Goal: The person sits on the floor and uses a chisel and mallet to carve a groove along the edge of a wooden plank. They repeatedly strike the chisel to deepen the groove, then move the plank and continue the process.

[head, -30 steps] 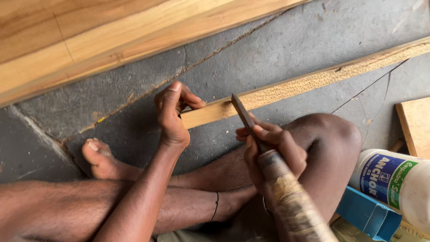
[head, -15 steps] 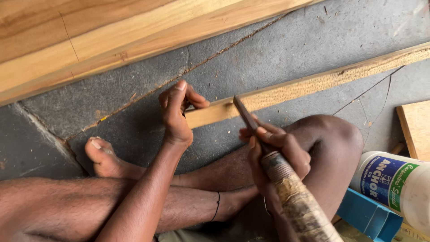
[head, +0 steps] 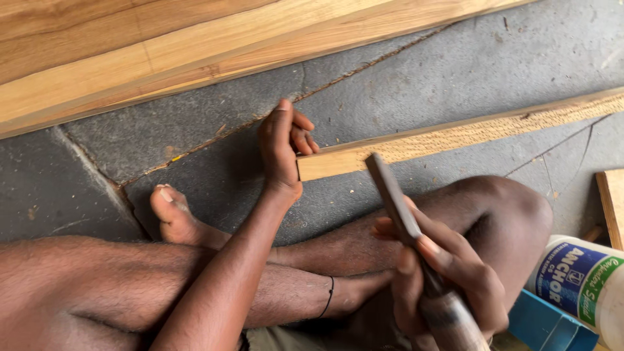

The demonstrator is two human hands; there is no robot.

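Wooden strip, long and narrow, lies flat on the grey stone floor, running from its squared near end beside your left hand up and away to the right edge of view. Your left hand stands on edge against that near end, fingers curled loosely around the end grain and touching it, the thumb side uppermost; it braces the strip rather than clamping it. Your right hand is wrapped closed around the wrapped handle of a chisel, whose dark blade rises toward the strip's near end, its tip just over the wood; whether it touches cannot be told.

To work well, keep the bracing fingers behind and beside the blade's line, never ahead of it. Hold the strip pressed flat to the floor so it cannot skid, and keep the blade low for thin cuts. Your crossed legs lie close beneath the tool; a slip would likely travel that way.

Count: one strip in hand; one chisel; one white glue bottle at lower right; one blue container under it; wide pale planks across the top, number unclear; one small board at the right edge.
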